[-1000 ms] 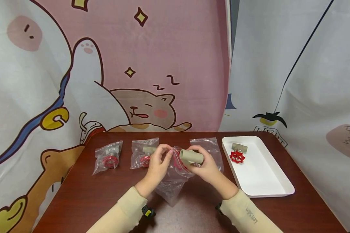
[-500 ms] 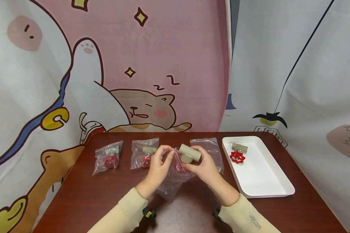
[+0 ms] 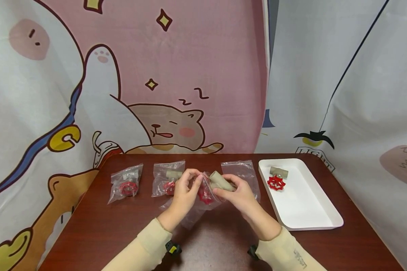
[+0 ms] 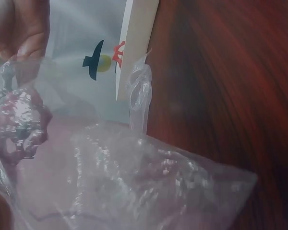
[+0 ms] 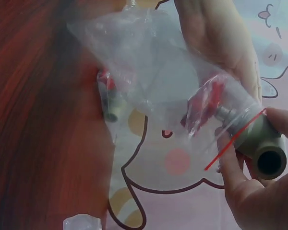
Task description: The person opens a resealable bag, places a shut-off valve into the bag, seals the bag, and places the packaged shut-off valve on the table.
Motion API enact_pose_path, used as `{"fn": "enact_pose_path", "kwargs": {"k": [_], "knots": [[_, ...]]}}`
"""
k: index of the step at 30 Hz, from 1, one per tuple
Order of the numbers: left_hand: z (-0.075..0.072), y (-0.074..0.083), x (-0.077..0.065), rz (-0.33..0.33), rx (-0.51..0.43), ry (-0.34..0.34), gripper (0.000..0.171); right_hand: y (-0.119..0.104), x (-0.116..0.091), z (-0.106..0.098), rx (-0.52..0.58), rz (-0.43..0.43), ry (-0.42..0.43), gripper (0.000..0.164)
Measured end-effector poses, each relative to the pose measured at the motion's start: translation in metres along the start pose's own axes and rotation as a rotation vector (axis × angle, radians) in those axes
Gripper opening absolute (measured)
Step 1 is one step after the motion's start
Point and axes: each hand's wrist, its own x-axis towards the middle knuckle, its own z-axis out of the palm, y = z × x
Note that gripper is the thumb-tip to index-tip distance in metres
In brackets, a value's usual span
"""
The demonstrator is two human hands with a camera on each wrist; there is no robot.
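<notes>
The valve (image 3: 222,181) sits between the person's two hands, above the table (image 3: 88,229). The right hand (image 3: 239,194) grips its pipe body, protruding from a clear bag (image 5: 149,62); the left hand (image 3: 185,192) pinches the bag's edge. The red handwheel (image 3: 205,196) lies inside the bag.

Pink cartoon backdrop (image 3: 217,56), printed sleeping cat (image 3: 176,126), pale cloth (image 3: 366,113), reddish-brown table (image 3: 95,226)
</notes>
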Motion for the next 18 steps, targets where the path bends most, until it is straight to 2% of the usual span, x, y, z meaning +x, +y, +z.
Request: {"fn": "enact_pose_path", "kwargs": {"k": [9, 17, 18], "knots": [[0.0013, 0.002, -0.0005, -0.043, -0.039, -0.014, 0.006, -0.0039, -0.002, 0.003, -0.046, -0.034, 0.028, 0.043], [0.0054, 0.0066, 0.0008, -0.062, -0.047, 0.018, 0.007, 0.0009, -0.0006, 0.0082, -0.245, -0.122, 0.039, 0.037], [0.0069, 0.0028, 0.0006, -0.057, -0.055, 0.017, 0.007, 0.0008, -0.0007, 0.0094, -0.264, -0.142, 0.037, 0.036]]}}
